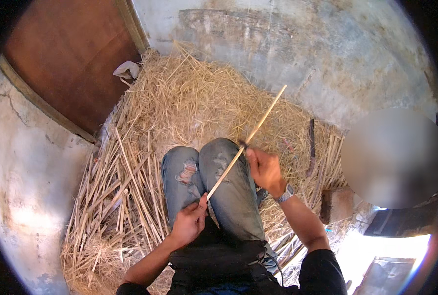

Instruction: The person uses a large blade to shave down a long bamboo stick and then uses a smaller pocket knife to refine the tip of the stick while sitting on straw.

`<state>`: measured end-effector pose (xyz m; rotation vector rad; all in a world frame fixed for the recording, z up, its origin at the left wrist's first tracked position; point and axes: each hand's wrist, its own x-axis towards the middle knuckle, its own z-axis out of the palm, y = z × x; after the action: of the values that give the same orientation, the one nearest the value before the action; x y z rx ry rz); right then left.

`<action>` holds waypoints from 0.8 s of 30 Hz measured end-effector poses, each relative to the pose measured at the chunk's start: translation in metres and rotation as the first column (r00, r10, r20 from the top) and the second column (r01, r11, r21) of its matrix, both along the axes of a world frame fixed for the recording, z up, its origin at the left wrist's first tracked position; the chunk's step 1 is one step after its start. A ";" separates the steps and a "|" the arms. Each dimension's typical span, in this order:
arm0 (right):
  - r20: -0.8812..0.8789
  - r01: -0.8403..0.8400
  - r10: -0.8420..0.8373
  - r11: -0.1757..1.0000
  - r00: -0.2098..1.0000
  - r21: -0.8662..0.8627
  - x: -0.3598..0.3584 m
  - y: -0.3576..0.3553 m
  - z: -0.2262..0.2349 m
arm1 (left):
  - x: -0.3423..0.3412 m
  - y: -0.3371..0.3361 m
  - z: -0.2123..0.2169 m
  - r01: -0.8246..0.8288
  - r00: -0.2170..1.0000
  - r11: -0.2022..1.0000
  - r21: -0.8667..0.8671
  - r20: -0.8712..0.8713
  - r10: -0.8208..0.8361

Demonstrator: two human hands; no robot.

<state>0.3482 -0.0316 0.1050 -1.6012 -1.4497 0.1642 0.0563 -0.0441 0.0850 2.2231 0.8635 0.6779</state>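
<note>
I sit on a heap of straw with my knees in torn blue jeans (214,182) drawn up. A long pale cane stick (258,123) slants from lower left to upper right over my knees. My left hand (189,221) grips its lower end above my lap. My right hand (264,169) holds a small dark blade against the stick near its middle. A watch sits on my right wrist (284,194).
Loose straw (199,103) and split cane strips (116,196) cover the floor to my left and ahead. A curved dark sickle (311,147) lies in the straw at right, a brick (338,204) nearby. Brown door (66,54) and worn walls behind.
</note>
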 end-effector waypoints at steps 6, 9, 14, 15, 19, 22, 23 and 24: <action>0.045 -0.217 0.224 0.967 0.973 -0.134 -0.016 -0.026 0.015 | 0.002 0.002 0.007 0.006 1.000 1.000 -0.003 0.026 -0.006; -0.141 -0.113 0.110 0.993 0.984 -0.016 -0.001 -0.022 0.028 | 0.002 0.003 0.007 0.017 0.999 1.000 0.015 0.034 -0.018; 0.116 0.222 -0.219 0.975 0.969 -0.008 0.039 0.004 0.039 | 0.003 0.001 -0.002 0.008 0.999 0.999 0.032 0.044 -0.009; 0.157 0.246 -0.241 0.969 0.958 -0.013 0.041 0.007 0.037 | 0.002 0.000 0.001 0.003 1.000 0.998 0.062 -0.021 -0.002; 0.036 0.155 -0.155 0.988 0.987 0.012 0.014 0.003 0.021 | 0.005 -0.003 0.002 -0.027 0.996 0.993 0.117 -0.076 0.036; 0.154 -0.177 0.191 0.979 0.969 -0.100 -0.021 -0.014 0.009 | 0.008 0.000 -0.003 -0.069 0.997 0.994 0.089 -0.024 0.072; 0.116 -0.178 0.189 0.979 0.975 -0.100 -0.021 -0.015 0.011 | 0.008 -0.001 -0.002 -0.071 0.997 0.993 0.090 -0.025 0.073; 0.078 -0.178 0.186 0.979 0.979 -0.097 -0.021 -0.016 0.011 | 0.007 -0.002 -0.001 -0.062 0.998 0.996 0.056 0.006 0.062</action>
<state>0.3277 -0.0479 0.1161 -1.5623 -1.6777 0.2721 0.0629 -0.0466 0.0842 2.2515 0.9257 0.7437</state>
